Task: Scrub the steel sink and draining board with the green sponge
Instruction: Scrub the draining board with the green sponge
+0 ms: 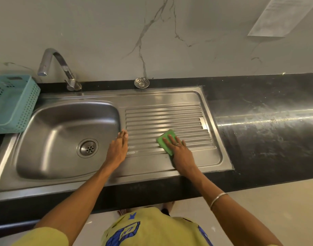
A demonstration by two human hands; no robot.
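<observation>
The steel sink bowl [63, 132] lies on the left, with its round drain near the bowl's right side. Right of it runs the ribbed draining board [162, 118]. The green sponge [165, 139] lies flat on the board's near ribs. My right hand [178, 150] presses down on the sponge with straight fingers and covers its near half. My left hand [119, 148] rests flat with straight fingers on the strip between bowl and board and holds nothing.
A curved steel tap [63, 68] stands behind the bowl. A teal perforated basket [15, 103] sits left of the sink. A loose drain strainer [141, 82] lies at the back wall. Black countertop [267, 125] stretches to the right.
</observation>
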